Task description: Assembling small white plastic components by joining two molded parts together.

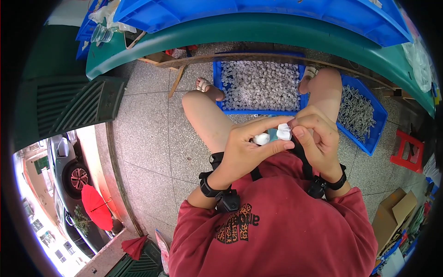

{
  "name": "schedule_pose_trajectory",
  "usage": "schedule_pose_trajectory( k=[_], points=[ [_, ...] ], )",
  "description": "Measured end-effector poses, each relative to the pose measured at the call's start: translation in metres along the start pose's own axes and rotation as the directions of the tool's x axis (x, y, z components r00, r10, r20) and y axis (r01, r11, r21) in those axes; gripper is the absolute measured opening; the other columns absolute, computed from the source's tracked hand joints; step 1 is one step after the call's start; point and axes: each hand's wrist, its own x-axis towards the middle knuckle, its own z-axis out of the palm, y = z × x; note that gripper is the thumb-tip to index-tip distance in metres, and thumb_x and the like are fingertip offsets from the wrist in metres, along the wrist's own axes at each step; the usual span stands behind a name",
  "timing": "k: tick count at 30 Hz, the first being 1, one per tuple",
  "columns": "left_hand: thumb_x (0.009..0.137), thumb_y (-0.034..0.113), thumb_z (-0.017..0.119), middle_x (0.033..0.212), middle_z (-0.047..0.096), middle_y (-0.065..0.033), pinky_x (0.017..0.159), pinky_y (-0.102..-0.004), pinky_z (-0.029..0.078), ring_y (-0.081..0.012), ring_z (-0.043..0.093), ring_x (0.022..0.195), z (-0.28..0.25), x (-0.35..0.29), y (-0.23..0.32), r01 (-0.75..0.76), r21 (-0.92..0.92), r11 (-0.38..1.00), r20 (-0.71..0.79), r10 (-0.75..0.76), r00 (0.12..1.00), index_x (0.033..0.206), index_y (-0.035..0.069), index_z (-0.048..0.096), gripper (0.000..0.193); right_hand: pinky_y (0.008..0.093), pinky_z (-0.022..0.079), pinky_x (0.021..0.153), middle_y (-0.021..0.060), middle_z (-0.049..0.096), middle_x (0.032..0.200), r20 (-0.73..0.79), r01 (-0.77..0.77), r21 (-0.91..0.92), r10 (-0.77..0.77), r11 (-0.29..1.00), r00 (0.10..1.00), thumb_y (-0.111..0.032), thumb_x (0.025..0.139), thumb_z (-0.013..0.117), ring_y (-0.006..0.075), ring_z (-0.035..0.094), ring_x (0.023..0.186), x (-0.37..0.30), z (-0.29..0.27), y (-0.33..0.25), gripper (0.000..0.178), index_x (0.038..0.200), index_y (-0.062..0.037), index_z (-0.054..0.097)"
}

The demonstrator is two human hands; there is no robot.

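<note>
My left hand [247, 145] is closed around small white plastic pieces. One white piece [284, 133] sits between its thumb and forefinger, and another white piece [261, 139] shows between the curled fingers and the palm. My right hand [320, 136] meets it from the other side, thumb and forefinger pinched together at the edge of the front white piece. Whatever is in that pinch is too small and covered to make out. Both hands are held above my lap, over the red shirt [295, 217].
Beyond my knees a blue tray [251, 112] on the speckled floor holds many small white pieces. To its right, a blue bin [380, 124] contains metal hook-like parts. A green-covered table edge [258, 23] with blue trays crosses ahead. A red stool [408, 150] and cardboard box [392, 212] stand right.
</note>
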Motion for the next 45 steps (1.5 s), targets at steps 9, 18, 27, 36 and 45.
schedule_pose_trajectory(
  k=[9, 18, 27, 36, 45],
  points=[
    [0.067, 0.009, 0.073, 0.088, 0.062, -0.01, 0.065, -0.0249, 0.045, -0.0157, 0.059, 0.077, -0.005, 0.003, -0.001, -0.128, 0.228, 0.965, 0.018, 0.128, 0.992, 0.104, 0.0, 0.06, 0.04, 0.0248, 0.04, 0.054, 0.0101, 0.054, 0.073, 0.063, 0.029, -0.018, -0.028, 0.999, 0.998, -0.002, 0.079, 0.058, 0.017, 0.052, 0.061, 0.003, -0.003, 0.006, 0.005, 0.08, 0.0021, 0.057],
    [0.079, 0.015, 0.064, 0.09, 0.064, -0.0142, 0.064, -0.0267, 0.045, -0.0183, 0.061, 0.073, -0.02, 0.037, -0.024, -0.045, 0.627, 0.778, -0.16, 0.184, 0.97, 0.113, 0.001, 0.055, 0.038, 0.0215, 0.036, 0.054, 0.0038, 0.05, 0.068, -0.106, -0.196, 0.273, 0.231, 0.942, 0.967, -0.004, 0.085, 0.054, 0.0074, 0.044, 0.057, -0.008, -0.002, 0.011, 0.009, 0.078, 0.0016, 0.055],
    [0.09, 0.025, 0.04, 0.084, 0.05, -0.0003, 0.044, -0.0194, 0.03, -0.0082, 0.037, 0.051, -0.023, 0.039, -0.031, 0.345, -0.503, 0.793, 0.142, -0.318, 0.937, 0.13, 0.004, 0.036, 0.046, 0.0202, 0.035, 0.054, 0.0021, 0.049, 0.068, -0.025, -0.318, 0.324, 0.344, 0.891, 0.939, -0.008, 0.086, 0.053, 0.0067, 0.045, 0.058, -0.009, 0.01, 0.012, 0.013, 0.077, 0.001, 0.054],
    [0.089, 0.017, 0.047, 0.097, 0.05, -0.0032, 0.042, -0.0188, 0.028, -0.0056, 0.037, 0.056, -0.004, 0.021, -0.007, 0.366, -0.637, 0.679, 0.204, -0.309, 0.929, 0.134, 0.004, 0.026, 0.051, 0.019, 0.036, 0.054, 0.0012, 0.051, 0.072, 0.027, -0.364, 0.533, 0.415, 0.764, 0.91, -0.011, 0.089, 0.05, 0.0047, 0.045, 0.063, -0.01, 0.013, 0.014, 0.012, 0.084, -0.0008, 0.053],
    [0.079, 0.021, 0.065, 0.092, 0.054, -0.0015, 0.063, -0.0186, 0.04, -0.0066, 0.049, 0.075, -0.002, 0.009, -0.007, 0.038, -0.314, 0.949, 0.014, -0.035, 0.999, 0.109, 0.003, 0.055, 0.036, 0.0212, 0.038, 0.053, 0.0032, 0.054, 0.069, 0.02, -0.305, 0.322, 0.315, 0.897, 0.949, -0.007, 0.086, 0.053, 0.007, 0.048, 0.058, -0.009, 0.008, 0.003, 0.01, 0.081, 0.0007, 0.055]
  ],
)
